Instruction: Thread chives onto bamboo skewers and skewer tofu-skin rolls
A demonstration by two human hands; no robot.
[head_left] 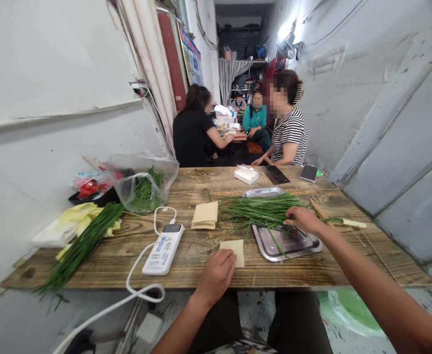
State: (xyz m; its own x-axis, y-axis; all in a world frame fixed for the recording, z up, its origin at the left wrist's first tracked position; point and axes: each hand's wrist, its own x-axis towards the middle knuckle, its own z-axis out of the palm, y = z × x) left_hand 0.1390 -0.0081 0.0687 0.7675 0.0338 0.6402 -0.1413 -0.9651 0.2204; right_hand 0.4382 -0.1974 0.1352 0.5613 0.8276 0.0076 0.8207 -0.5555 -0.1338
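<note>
My left hand [216, 274] rests with curled fingers on the near edge of a single tan square sheet [234, 250] lying on the wooden table [312, 273]. My right hand [303, 219] lies on a loose pile of green chives [259, 209], its fingers closing around some stalks. The pile spreads over a steel tray [293, 243] just below that hand. A stack of the same tan sheets [205, 215] sits left of the chives.
A white power bank [163, 248] with a cable lies at left, next to a chive bundle [81, 246] and a plastic bag [144, 184] of greens. Bamboo skewers [319, 210], a second tray [263, 192], a white box [246, 174] and a phone [308, 172] lie farther back. Several people sit beyond the table.
</note>
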